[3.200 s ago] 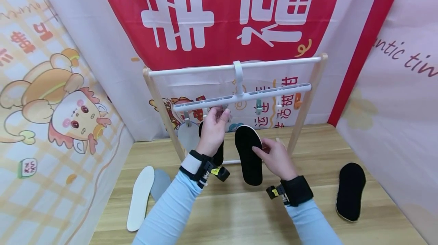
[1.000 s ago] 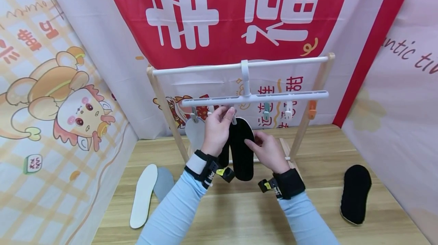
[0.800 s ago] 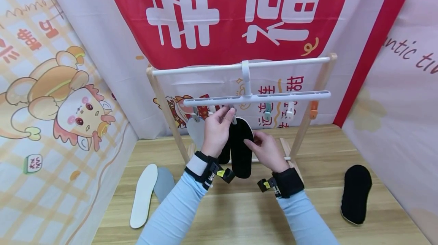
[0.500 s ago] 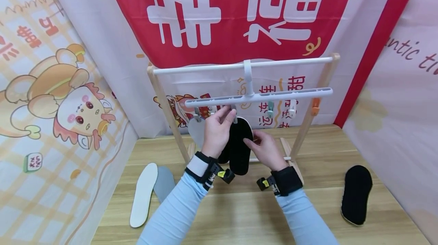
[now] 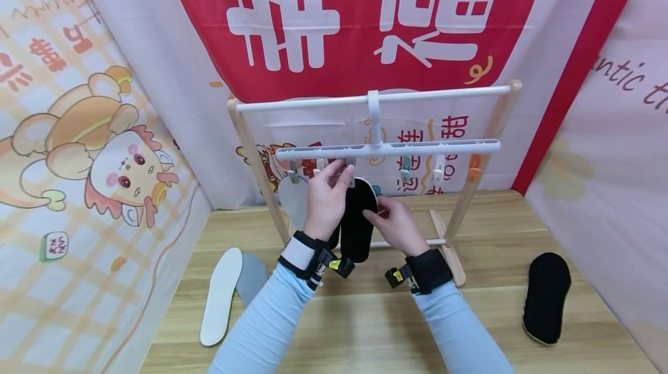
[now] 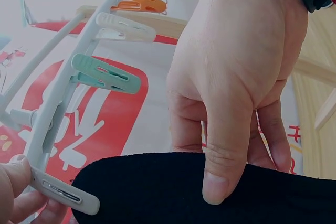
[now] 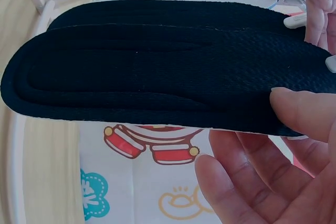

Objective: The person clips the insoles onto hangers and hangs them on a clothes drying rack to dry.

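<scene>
A black insole hangs upright below the white clip hanger. My right hand pinches its right edge, thumb on the dark face and fingers behind. At the insole's top end, my left hand pinches a grey clip. In the left wrist view this clip overlaps the insole's end; whether it bites on it I cannot tell. Another black insole hangs just behind, partly hidden by my left hand in the head view. A grey insole hangs from the leftmost clip.
The hanger hooks over a rack's white top rail with wooden legs. Green, white and orange clips hang at right. A white insole and a grey insole lie left on the table; a black insole lies right.
My right hand has brought the black insole left and up until its top end meets the clip in my left hand. The hanger, tilted earlier, now hangs nearly level.
</scene>
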The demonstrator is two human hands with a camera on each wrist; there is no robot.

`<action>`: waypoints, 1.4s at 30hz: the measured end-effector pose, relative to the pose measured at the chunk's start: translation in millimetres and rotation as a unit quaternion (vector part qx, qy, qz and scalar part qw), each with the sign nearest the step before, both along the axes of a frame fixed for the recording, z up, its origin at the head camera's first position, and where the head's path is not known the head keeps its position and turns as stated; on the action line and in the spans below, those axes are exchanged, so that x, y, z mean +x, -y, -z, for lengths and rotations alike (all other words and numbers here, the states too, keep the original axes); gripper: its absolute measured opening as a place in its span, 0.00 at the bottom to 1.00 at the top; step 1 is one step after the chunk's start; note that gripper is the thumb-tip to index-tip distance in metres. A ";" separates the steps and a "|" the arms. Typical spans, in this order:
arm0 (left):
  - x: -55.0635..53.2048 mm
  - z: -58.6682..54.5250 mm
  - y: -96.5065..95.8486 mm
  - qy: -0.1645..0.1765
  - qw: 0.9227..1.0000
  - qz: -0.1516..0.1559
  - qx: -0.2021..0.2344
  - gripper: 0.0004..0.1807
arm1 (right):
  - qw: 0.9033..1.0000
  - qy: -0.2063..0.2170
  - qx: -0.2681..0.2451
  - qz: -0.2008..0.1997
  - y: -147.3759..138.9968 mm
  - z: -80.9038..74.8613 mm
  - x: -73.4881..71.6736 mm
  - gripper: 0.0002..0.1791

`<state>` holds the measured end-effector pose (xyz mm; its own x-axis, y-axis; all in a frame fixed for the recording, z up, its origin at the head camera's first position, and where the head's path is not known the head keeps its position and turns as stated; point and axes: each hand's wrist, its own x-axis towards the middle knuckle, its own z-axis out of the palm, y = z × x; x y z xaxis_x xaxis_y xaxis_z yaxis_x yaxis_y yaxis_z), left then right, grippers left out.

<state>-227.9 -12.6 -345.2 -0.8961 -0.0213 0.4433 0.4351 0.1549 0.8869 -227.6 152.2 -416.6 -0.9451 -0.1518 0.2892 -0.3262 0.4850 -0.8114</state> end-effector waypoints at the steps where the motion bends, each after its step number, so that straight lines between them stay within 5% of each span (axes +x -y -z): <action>1: 0.2 -0.1 0.7 0.000 1.000 -0.002 0.000 0.22 | 1.000 -0.001 0.002 0.001 0.7 0.0 -0.4 0.08; 12: 3.0 1.4 3.7 0.005 1.000 0.000 -0.001 0.24 | 1.000 0.012 0.006 -0.004 2.0 1.4 -3.6 0.08; 29: 15.1 13.8 8.6 -0.034 0.999 0.021 0.005 0.23 | 1.000 0.012 -0.012 0.004 -7.8 6.2 -9.3 0.09; 35: 25.5 18.6 14.8 -0.014 1.000 0.022 0.004 0.21 | 1.000 0.005 -0.018 0.002 -9.9 10.6 -13.2 0.08; 42: 52.8 7.9 24.9 -0.002 1.000 0.027 -0.012 0.20 | 1.000 0.011 -0.010 -0.010 -18.0 13.5 -11.3 0.11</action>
<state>-175.1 -37.5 -353.2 -0.8938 0.0381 0.4469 0.4472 0.1516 0.8815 -239.0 170.2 -430.1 -0.9481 -0.1648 0.2719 -0.3178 0.4621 -0.8279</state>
